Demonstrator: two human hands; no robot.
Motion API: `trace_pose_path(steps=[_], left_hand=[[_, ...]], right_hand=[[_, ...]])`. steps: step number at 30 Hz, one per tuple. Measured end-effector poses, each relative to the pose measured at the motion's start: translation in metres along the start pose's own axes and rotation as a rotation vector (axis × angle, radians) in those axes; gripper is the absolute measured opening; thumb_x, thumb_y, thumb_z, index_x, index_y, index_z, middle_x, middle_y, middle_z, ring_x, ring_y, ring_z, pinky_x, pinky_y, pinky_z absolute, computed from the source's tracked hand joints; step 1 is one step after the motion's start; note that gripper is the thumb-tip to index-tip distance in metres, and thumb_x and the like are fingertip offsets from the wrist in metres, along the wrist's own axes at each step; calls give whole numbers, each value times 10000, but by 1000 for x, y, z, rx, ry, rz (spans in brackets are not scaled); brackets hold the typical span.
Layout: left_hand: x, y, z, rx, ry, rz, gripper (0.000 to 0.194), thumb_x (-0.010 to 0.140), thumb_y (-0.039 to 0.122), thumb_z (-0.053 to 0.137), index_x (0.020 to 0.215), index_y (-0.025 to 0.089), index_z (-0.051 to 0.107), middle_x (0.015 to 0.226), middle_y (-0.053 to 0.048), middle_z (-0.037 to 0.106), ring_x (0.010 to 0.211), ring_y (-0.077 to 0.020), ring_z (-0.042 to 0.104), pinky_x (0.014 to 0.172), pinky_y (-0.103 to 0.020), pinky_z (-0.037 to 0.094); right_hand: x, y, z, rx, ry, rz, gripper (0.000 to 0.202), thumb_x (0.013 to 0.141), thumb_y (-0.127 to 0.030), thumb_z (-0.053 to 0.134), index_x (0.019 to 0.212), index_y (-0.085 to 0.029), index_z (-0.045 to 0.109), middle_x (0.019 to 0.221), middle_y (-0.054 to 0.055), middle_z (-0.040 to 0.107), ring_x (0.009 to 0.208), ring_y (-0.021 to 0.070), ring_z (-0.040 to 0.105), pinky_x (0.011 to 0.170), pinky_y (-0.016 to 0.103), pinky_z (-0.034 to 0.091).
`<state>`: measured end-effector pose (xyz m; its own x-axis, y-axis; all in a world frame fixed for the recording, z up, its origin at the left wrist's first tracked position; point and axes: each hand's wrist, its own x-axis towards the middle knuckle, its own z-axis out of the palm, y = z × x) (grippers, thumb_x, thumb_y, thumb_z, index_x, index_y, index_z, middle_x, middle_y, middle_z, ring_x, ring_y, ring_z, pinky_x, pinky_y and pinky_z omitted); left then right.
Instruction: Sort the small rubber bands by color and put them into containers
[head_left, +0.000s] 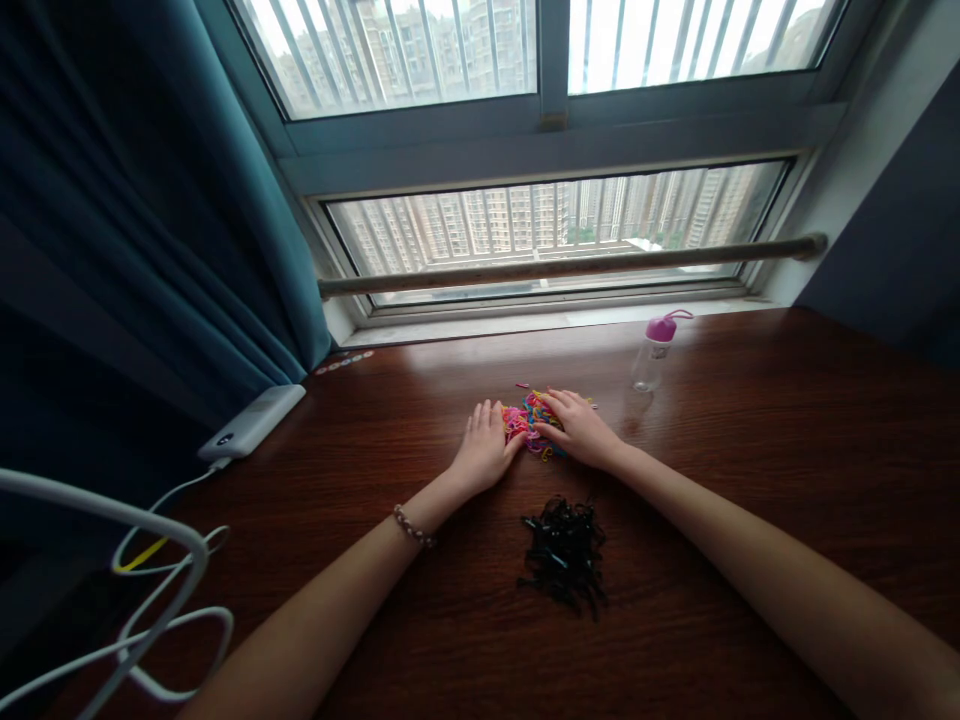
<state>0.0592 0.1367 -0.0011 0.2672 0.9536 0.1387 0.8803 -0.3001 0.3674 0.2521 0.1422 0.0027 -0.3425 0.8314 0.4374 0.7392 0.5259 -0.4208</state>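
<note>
On the brown wooden table lies a small heap of thin, colourful elastic bands, mostly pink, with yellow and blue ones among them. My left hand rests against the heap's left side, its fingers stretched out. From the right, my right hand lies partly over the bands, fingers extended and palm down, hiding some of them. Closer to me, between my forearms, is a separate pile of black, glossy, strip-like pieces, which neither hand touches. A braided bracelet circles my left wrist.
A clear bottle with a pink lid stands to the right, near the window sill. At the left, a white device is plugged into a white cable beside the blue curtain. A metal bar crosses the window.
</note>
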Motion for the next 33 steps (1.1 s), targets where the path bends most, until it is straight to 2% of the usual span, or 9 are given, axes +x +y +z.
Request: trace_pose_path(steps=[3,5,8,12,16,19,23,28,33], left_hand=[[3,2,-1,-160,60,241,521,801,367,491,1239,103,392,1285,-176,439,1212,-267,388,1013,-404,296],[6,3,-5,-251,88,295,409,778,314,532,1142,136,481,1148,-128,551,1067,-236,509,933,-368,387],[10,0,-11,-327,113,304,274,757,278,559,1002,155,568,977,-84,622,894,-208,572,814,-329,448],[18,-10,-15,-420,164,249,253,763,291,554,981,171,601,940,-67,647,851,-197,588,780,-308,448],[25,-18,-15,-588,217,149,300,777,371,535,979,160,607,903,-60,653,805,-185,587,738,-286,449],[29,-22,-14,-758,246,83,328,785,406,517,964,147,609,851,-50,653,752,-164,581,692,-262,453],[32,-24,-10,-966,296,-15,362,773,455,517,899,135,633,862,-63,665,762,-164,592,700,-266,459],[34,-26,-7,-1209,297,-62,426,767,491,507,897,104,629,961,-129,667,912,-218,612,818,-338,457],[34,-24,-10,-1259,311,-113,479,776,524,459,888,86,617,990,-161,659,969,-239,605,858,-369,448]], right_hand=[[-2,-8,2,27,-27,-115,512,756,-440,577,1192,-182,507,1253,137,491,1157,266,429,969,437,337],[-1,-8,0,88,-21,-140,391,769,-347,590,1121,-181,556,1177,120,547,1089,237,483,931,398,377],[2,-4,-2,187,19,-96,245,760,-239,603,995,-172,619,1051,100,610,976,209,543,858,353,422],[7,2,-4,334,141,56,186,727,-216,622,907,-178,646,924,68,655,863,188,590,785,318,451],[9,9,-6,450,259,220,198,723,-285,612,895,-195,649,874,37,676,816,183,611,757,310,463],[10,14,-6,544,316,281,239,725,-339,602,908,-192,648,863,34,679,780,180,615,717,298,474],[10,15,-4,629,368,306,290,736,-389,584,936,-187,641,865,40,678,765,178,615,691,284,481],[8,11,-4,637,368,305,326,767,-434,537,949,-180,628,825,47,675,741,180,613,661,274,478],[6,8,-6,519,360,289,325,813,-430,461,914,-172,632,779,46,661,690,169,591,632,264,462]])
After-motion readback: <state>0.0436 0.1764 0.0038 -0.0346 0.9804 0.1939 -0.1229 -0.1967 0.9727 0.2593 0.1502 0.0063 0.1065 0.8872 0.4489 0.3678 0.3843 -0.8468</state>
